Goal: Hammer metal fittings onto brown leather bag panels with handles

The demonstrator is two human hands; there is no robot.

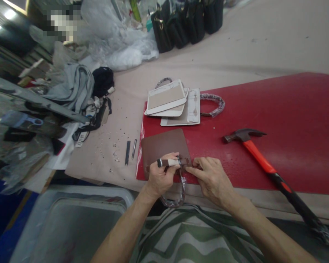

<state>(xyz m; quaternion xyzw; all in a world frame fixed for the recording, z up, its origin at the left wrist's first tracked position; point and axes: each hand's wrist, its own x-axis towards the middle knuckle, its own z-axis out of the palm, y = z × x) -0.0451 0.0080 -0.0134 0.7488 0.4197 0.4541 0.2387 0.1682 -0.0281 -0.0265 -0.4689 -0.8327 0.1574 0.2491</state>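
A brown leather panel lies on a red mat, with a plastic-wrapped bag handle looping off its near edge. My left hand is closed around a short metal punch with a white-wrapped middle. The tool leans over the panel, its tip near the handle's brown tab. My right hand has curled fingers at the panel's right edge; one fingertip presses by the tab. What lies under those fingers is partly hidden.
A claw hammer with an orange and black grip lies right. Stacked panels with wrapped handles sit behind. Two slim metal tools and small scattered bits lie left. Dark bags stand at the back; a plastic bin is below left.
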